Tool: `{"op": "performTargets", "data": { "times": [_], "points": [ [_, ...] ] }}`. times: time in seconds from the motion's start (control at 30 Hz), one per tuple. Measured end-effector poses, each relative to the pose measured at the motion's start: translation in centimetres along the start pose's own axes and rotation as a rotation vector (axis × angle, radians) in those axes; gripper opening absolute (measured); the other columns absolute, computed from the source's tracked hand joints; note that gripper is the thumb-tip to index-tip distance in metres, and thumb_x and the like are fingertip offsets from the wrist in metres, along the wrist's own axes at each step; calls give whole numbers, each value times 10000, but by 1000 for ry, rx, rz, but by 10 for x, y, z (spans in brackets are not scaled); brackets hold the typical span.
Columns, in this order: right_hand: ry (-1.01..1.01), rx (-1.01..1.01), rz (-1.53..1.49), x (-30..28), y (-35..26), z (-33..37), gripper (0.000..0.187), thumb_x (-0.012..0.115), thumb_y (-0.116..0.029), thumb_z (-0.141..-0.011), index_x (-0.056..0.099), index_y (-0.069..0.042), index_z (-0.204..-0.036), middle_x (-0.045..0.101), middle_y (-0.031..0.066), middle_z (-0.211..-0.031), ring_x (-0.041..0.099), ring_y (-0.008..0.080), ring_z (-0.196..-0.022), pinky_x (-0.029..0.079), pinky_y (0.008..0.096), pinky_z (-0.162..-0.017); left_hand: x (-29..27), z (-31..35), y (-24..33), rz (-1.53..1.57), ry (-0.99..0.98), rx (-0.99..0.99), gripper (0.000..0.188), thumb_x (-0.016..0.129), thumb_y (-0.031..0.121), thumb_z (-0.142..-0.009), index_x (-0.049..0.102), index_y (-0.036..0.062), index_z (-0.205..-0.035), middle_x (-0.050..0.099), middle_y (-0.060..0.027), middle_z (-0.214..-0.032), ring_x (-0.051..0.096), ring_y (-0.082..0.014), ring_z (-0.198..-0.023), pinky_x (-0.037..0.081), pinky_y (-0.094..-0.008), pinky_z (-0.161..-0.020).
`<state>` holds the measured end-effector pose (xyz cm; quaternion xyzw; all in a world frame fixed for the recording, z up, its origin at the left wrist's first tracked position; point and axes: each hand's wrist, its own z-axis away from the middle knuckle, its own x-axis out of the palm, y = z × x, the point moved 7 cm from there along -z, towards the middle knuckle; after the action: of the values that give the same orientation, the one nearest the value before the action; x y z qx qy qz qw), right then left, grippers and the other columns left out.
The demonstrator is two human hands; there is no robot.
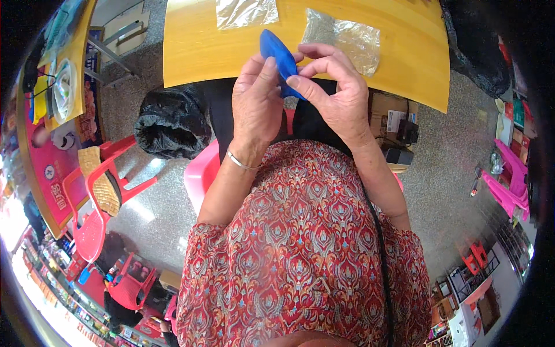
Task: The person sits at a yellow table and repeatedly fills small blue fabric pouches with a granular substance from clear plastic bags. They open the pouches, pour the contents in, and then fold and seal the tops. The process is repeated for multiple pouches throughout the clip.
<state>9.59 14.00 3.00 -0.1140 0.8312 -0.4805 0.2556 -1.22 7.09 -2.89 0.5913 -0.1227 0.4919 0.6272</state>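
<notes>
Between my two hands is a small, soft blue cloth piece [277, 56], narrow and pointed at its upper end; it may be a pouch, but its opening does not show. My left hand [254, 101] grips its left side, thumb laid along it. The thumb and fingers of my right hand [341, 95] pinch the right, lower edge. Just beyond the right hand, a clear plastic bag [358, 43] lies on the yellow table [196, 43], with greyish, fine-looking contents in its left part. Another clear plastic bag [247, 11] lies flat at the table's far side.
A black plastic bag [167, 130] stands open-mouthed on the floor left of my legs. Red plastic chairs [89, 231] are farther left. Right of my legs sits a cardboard box [384, 118] with a black device on it. Dark plastic [480, 63] hangs past the table's right edge.
</notes>
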Motion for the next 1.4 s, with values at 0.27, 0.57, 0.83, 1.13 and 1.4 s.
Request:
{"op": "performTargets", "data": {
  "times": [0.27, 0.57, 0.83, 1.13, 1.4],
  "points": [
    [29, -35, 60, 0, -17, -2, 189, 767, -71, -697, 648, -39, -840, 621, 118, -1062, 599, 223, -980, 461, 312, -857, 1, 1, -2, 42, -41, 5, 201, 533, 151, -940, 542, 9, -1083, 627, -159, -1069, 608, -201, -960, 483, -327, -864],
    [128, -47, 74, -6, -14, -4, 209, 785, -94, -658, 640, -57, -805, 629, 116, -1003, 601, 258, -949, 480, 342, -808, 7, 1, 3, 49, -69, 38, 202, 545, 136, -932, 539, 11, -1091, 632, -156, -1057, 616, -203, -941, 493, -333, -852],
    [149, -46, 32, -3, -11, -2, 232, 783, -96, -653, 633, -61, -827, 628, 121, -1011, 596, 276, -960, 479, 352, -803, 8, 1, 1, 69, -47, 33, 204, 538, 140, -936, 535, 4, -1088, 635, -162, -1036, 617, -220, -950, 508, -336, -838],
    [-12, -218, 257, 10, -25, -1, 274, 766, -198, -645, 656, -125, -885, 561, 72, -1158, 524, 281, -1019, 399, 406, -861, 6, 0, 2, 9, -21, 58, 205, 529, 142, -941, 530, -7, -1083, 639, -175, -1032, 631, -220, -907, 513, -320, -820],
    [-149, -233, 532, 15, -21, 1, 413, 738, -326, -672, 645, -189, -1050, 515, 60, -1217, 475, 265, -1101, 335, 444, -880, -2, 1, 6, -109, 58, 81, 184, 499, 120, -952, 534, -6, -1081, 645, -160, -1017, 627, -174, -900, 508, -283, -796]
  ]
}}
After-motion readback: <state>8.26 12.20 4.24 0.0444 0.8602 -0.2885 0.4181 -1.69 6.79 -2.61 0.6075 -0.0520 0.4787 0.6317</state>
